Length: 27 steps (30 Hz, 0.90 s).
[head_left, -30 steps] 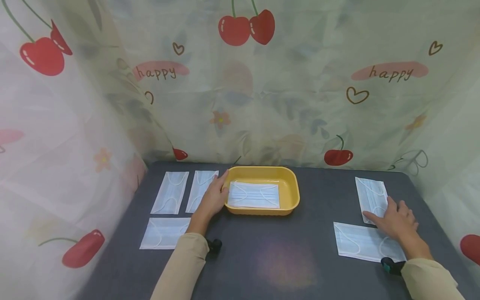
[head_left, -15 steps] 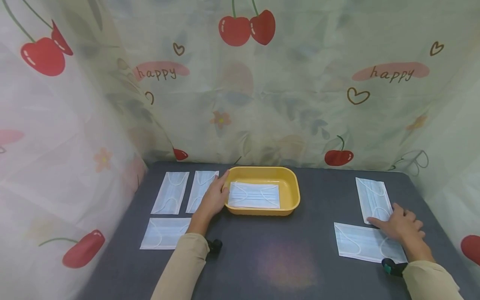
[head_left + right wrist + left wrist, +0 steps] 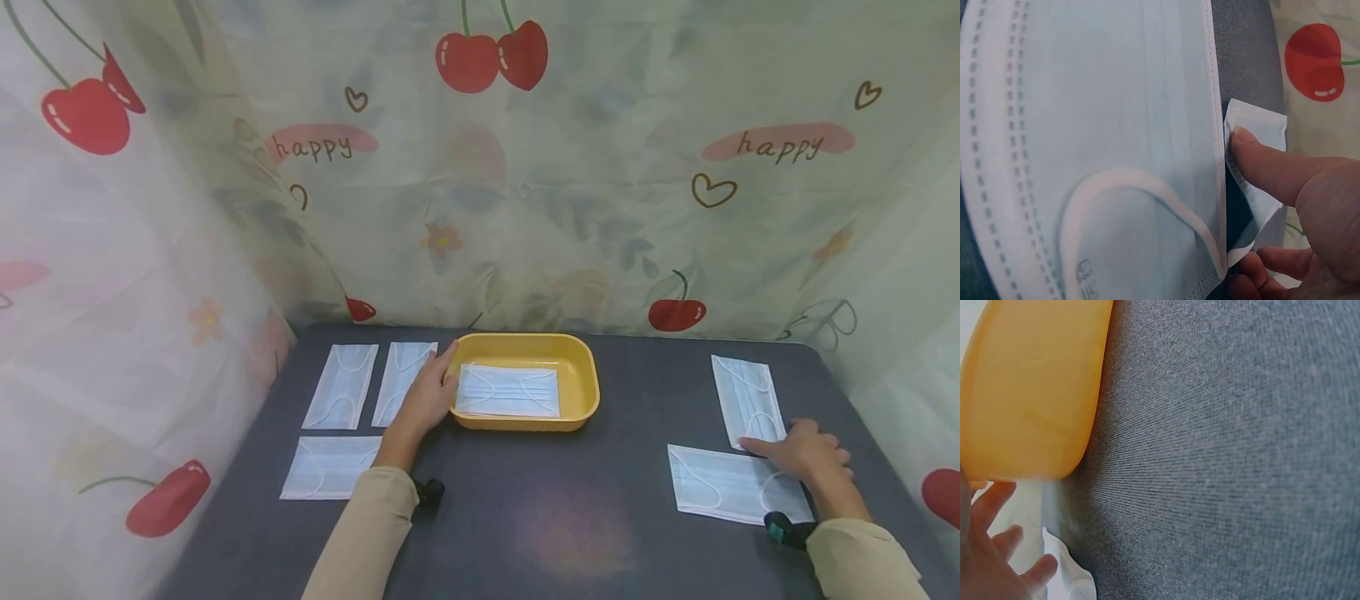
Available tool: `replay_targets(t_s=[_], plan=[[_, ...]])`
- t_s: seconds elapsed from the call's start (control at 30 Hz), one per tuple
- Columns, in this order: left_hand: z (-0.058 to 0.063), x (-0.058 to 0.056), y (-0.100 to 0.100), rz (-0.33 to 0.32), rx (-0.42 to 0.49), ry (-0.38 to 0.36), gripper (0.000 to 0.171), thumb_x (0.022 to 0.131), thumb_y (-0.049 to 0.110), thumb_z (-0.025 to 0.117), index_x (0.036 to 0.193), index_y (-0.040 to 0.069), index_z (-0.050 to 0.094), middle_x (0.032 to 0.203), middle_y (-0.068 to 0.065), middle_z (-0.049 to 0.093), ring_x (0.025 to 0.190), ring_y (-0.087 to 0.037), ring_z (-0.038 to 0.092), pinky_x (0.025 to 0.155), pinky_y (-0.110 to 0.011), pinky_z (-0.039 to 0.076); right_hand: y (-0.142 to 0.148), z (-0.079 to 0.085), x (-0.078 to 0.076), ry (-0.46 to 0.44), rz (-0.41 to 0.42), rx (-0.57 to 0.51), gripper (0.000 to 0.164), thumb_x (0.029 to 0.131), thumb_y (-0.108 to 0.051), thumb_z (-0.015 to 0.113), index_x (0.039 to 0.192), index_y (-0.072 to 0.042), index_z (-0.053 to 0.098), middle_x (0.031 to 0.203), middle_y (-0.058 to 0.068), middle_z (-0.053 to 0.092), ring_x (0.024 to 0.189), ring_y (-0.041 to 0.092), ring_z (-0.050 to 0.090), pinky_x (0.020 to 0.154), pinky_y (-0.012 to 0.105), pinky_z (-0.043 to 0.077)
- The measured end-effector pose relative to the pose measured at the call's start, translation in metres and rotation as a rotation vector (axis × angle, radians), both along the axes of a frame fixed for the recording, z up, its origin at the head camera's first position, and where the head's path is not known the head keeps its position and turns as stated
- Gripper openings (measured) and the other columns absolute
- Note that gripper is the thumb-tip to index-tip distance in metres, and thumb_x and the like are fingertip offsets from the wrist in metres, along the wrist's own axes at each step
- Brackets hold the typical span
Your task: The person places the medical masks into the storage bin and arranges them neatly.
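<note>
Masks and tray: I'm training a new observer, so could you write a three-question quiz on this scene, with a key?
1. Count: in the head view, how many masks show to the left of the tray?

2. Multiple choice: what does the thumb of the right hand touch?
A) the tray
B) the far right mask
C) the mask in the tray

3. True or false: the left hand is at the tray's left end.

Key:
1. Three
2. B
3. True
</note>
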State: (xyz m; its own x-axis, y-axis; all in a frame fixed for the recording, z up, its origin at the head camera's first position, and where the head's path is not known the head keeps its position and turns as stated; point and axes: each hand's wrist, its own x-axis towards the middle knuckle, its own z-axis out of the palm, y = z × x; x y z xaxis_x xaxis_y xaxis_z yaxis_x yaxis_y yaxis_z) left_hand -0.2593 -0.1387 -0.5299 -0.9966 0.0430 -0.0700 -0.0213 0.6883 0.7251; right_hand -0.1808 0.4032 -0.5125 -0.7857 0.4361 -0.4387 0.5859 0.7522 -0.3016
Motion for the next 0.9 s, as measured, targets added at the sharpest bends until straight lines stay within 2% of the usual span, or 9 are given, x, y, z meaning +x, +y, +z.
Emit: replay_targets(t_s=[0.1,0.3,0.43,0.57,0.67,0.73,0.8,0.9], plan=[[0.000,0.001,0.000,0.002,-0.002,0.004,0.060,0.105,0.024,0.042,0.161,0.039,0.026,0.169,-0.001,0.030,0.162,-0.027,0.014,0.129,-0.056,0.016,-0.001,0.000,0.000,0.001,-0.003,-0.011,0.112,0.082,-0.057,0.074,0.143,0.021,0.021,0.135,0.049,0.030,0.123,0.065,0.034,0.102,0.072,0.038],[0.000,0.001,0.000,0.004,-0.002,0.005,0.060,0.105,0.025,0.042,0.161,0.038,0.026,0.169,-0.001,0.030,0.162,-0.027,0.014,0.129,-0.057,0.016,0.000,-0.003,0.002,0.040,0.007,-0.047,0.104,0.084,-0.051,0.074,0.137,0.026,0.028,0.131,0.046,0.040,0.110,0.053,0.051,0.093,0.060,0.050],[0.000,0.002,0.001,0.008,-0.005,0.002,0.060,0.105,0.026,0.041,0.161,0.039,0.025,0.170,0.000,0.030,0.162,-0.026,0.014,0.129,-0.056,0.016,0.003,-0.002,0.004,0.118,0.030,-0.087,0.088,0.088,-0.040,0.073,0.137,0.022,0.033,0.133,0.045,0.043,0.106,0.052,0.054,0.087,0.060,0.050],[0.001,0.002,0.001,0.001,-0.009,0.008,0.060,0.105,0.024,0.041,0.161,0.039,0.025,0.170,-0.001,0.030,0.162,-0.027,0.014,0.129,-0.057,0.016,0.007,0.000,0.006,0.217,0.050,-0.101,0.073,0.092,-0.028,0.066,0.135,0.023,0.036,0.131,0.047,0.044,0.105,0.055,0.054,0.085,0.063,0.049],[0.000,0.001,0.001,-0.001,-0.009,0.005,0.061,0.105,0.024,0.041,0.161,0.039,0.025,0.170,-0.001,0.029,0.162,-0.027,0.013,0.129,-0.057,0.016,0.009,0.000,0.005,0.272,0.039,-0.089,0.065,0.094,-0.024,0.060,0.132,0.024,0.037,0.129,0.048,0.045,0.106,0.057,0.053,0.084,0.063,0.050],[0.000,0.002,0.001,-0.003,-0.011,0.007,0.061,0.105,0.024,0.041,0.161,0.039,0.025,0.170,-0.002,0.030,0.162,-0.028,0.013,0.129,-0.057,0.016,0.009,0.001,0.004,0.304,0.021,-0.084,0.060,0.095,-0.022,0.057,0.130,0.024,0.039,0.124,0.046,0.050,0.103,0.055,0.055,0.078,0.059,0.051],[0.001,0.002,0.001,-0.004,-0.012,0.012,0.061,0.104,0.024,0.041,0.161,0.038,0.026,0.169,-0.002,0.030,0.162,-0.028,0.014,0.129,-0.057,0.016,0.009,0.002,0.002,0.336,-0.005,-0.104,0.057,0.096,-0.020,0.055,0.129,0.023,0.039,0.117,0.045,0.055,0.092,0.047,0.063,0.070,0.051,0.053],[0.002,0.002,0.001,-0.004,-0.014,0.013,0.061,0.105,0.023,0.041,0.162,0.038,0.025,0.169,-0.001,0.030,0.162,-0.028,0.014,0.129,-0.056,0.016,0.008,0.003,0.002,0.382,-0.036,-0.167,0.054,0.099,-0.017,0.050,0.131,0.024,0.035,0.112,0.044,0.054,0.070,0.026,0.071,0.057,0.038,0.057]])
